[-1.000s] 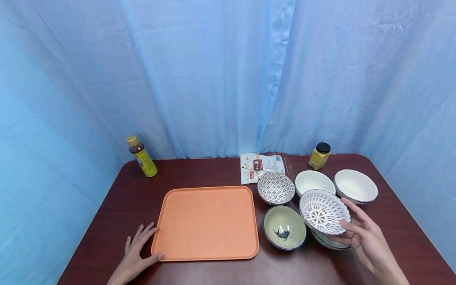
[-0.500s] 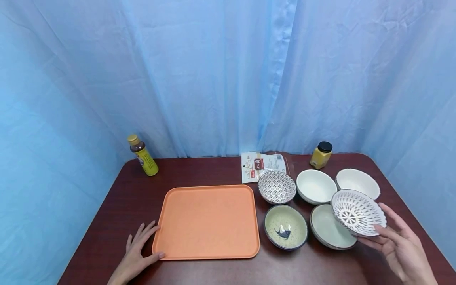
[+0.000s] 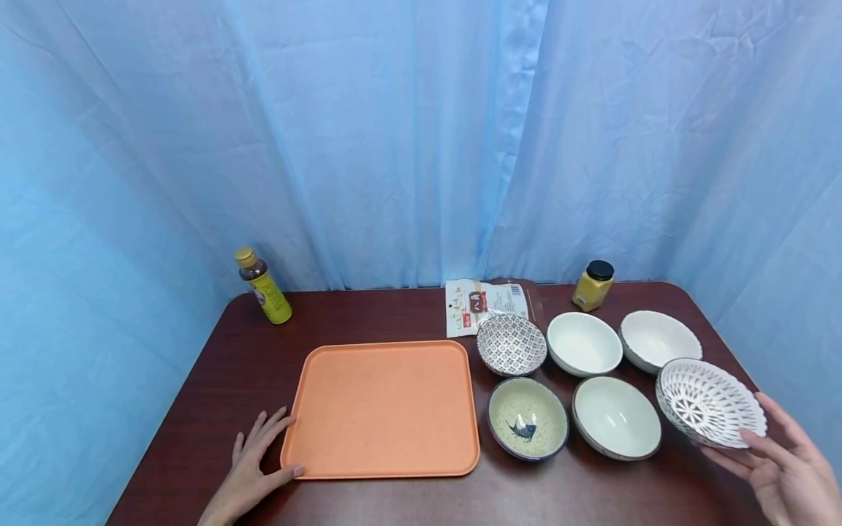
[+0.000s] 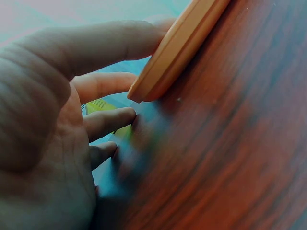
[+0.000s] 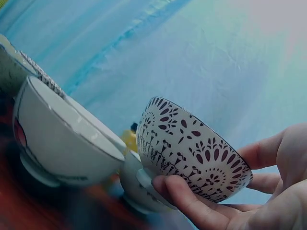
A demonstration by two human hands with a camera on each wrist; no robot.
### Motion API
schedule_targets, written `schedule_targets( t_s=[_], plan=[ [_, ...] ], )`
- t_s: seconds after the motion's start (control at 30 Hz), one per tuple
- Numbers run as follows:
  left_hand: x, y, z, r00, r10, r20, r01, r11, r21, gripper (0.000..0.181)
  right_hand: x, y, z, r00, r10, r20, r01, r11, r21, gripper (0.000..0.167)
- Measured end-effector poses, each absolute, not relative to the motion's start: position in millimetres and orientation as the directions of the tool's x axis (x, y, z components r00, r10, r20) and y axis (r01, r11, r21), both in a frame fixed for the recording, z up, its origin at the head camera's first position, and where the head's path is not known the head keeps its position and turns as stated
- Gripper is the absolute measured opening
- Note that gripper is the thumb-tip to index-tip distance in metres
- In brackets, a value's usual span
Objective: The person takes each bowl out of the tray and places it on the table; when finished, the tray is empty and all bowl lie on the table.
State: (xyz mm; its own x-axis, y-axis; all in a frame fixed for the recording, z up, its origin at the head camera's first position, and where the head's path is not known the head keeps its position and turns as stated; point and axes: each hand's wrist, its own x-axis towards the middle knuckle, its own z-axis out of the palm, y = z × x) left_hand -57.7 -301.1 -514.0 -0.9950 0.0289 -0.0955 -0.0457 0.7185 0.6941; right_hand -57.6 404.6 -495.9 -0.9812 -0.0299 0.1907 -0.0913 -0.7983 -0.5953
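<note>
My right hand (image 3: 786, 456) holds a white bowl with a dark petal pattern (image 3: 710, 402) by its right side, tilted. In the right wrist view the thumb lies under the patterned bowl (image 5: 192, 148) near its foot, with fingers at the far side. To its left stand a pale green bowl (image 3: 616, 418) and, behind, a white bowl (image 3: 660, 341). My left hand (image 3: 253, 464) has its fingers spread at the near left corner of an orange tray (image 3: 381, 409). In the left wrist view, thumb and forefinger touch the tray's rim (image 4: 168, 60); the other fingers stretch out beside it.
A bowl with a blue fish (image 3: 528, 418), a lattice-patterned bowl (image 3: 511, 345) and another white bowl (image 3: 584, 343) stand right of the tray. Behind them lie a food packet (image 3: 487, 307) and a black-lidded yellow jar (image 3: 593, 286). A yellow-green bottle (image 3: 264, 286) stands at the back left.
My right hand has carried the patterned bowl rightward from above the pale green bowl, which now shows fully, to its right side. The left hand has stayed at the tray.
</note>
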Motion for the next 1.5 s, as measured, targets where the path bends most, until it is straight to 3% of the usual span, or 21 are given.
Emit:
schedule_targets(
  t_s=[0.27, 0.6, 0.87, 1.13, 1.37, 1.5],
  plan=[
    [-56.9, -301.7, -513.7, -0.995, 0.028, -0.100, -0.048, 0.729, 0.683, 0.082, -53.9, 419.0, -516.1, -0.986, 0.005, 0.164, -0.099, -0.816, -0.570, 0.061],
    [-56.6, -302.0, -513.9, -0.996, 0.036, -0.084, -0.031, 0.728, 0.685, 0.080, -51.2, 428.3, -529.5, -0.998, -0.001, 0.057, -0.035, -0.776, -0.630, 0.063],
    [-55.8, -301.9, -514.2, -0.996, 0.044, -0.077, -0.022, 0.719, 0.694, 0.080, -51.0, 427.6, -531.3, -0.992, 0.091, -0.084, -0.001, -0.682, -0.732, 0.059],
    [-54.2, -302.1, -514.1, -0.997, 0.040, -0.066, -0.017, 0.717, 0.696, 0.079, -52.2, 428.2, -536.1, -0.982, 0.142, -0.124, 0.007, -0.632, -0.775, 0.059],
    [-54.4, -302.7, -513.8, -0.998, 0.034, -0.061, -0.018, 0.719, 0.695, 0.078, -53.0, 428.4, -534.1, -0.989, 0.083, -0.125, 0.049, -0.609, -0.792, 0.061],
    [-53.9, -303.3, -514.0, -0.997, 0.034, -0.068, -0.023, 0.714, 0.700, 0.078, -55.4, 432.0, -529.0, -0.973, 0.035, -0.227, 0.184, -0.477, -0.859, 0.062]
  ],
)
